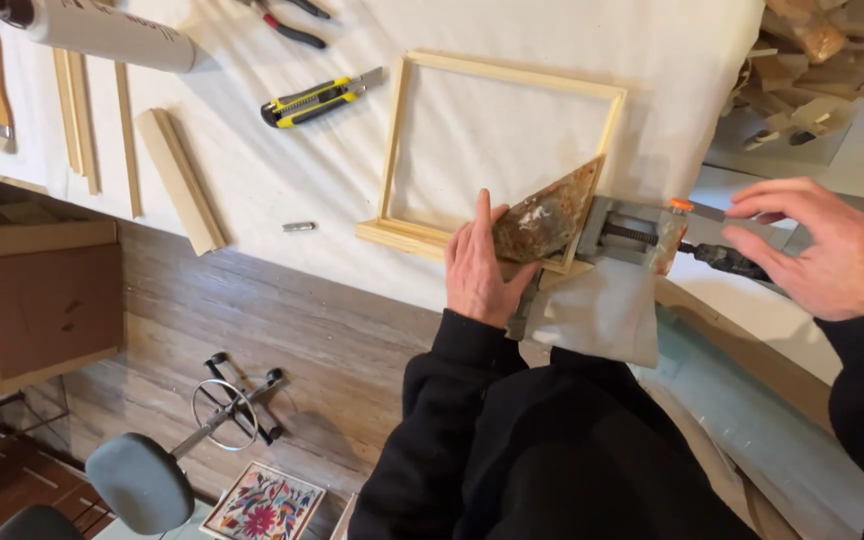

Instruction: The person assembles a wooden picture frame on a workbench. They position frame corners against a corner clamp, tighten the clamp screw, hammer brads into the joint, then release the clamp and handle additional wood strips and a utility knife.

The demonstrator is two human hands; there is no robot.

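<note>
Black sleeves lead to both hands. Left hand [479, 268] presses flat on the rusty triangular metal corner clamp [548, 220] gripping the pale wooden frame [500, 150]; right hand [817, 245] pinches, seemingly, the clamp's dark screw handle [727, 259]. Frame assembled; one corner is being clamped.

The wooden frame [500, 150] is pale, raw, matt wood, lying on the table [252, 200] covered in off-white matt cloth. At the frame's near right corner the corner clamp [592, 232] is dull grey metal with a rough, rust-stained triangular plate [544, 218]. Left of the frame lie a glossy yellow-and-black plastic utility knife [317, 100] and bare wood strips [180, 180].
</note>
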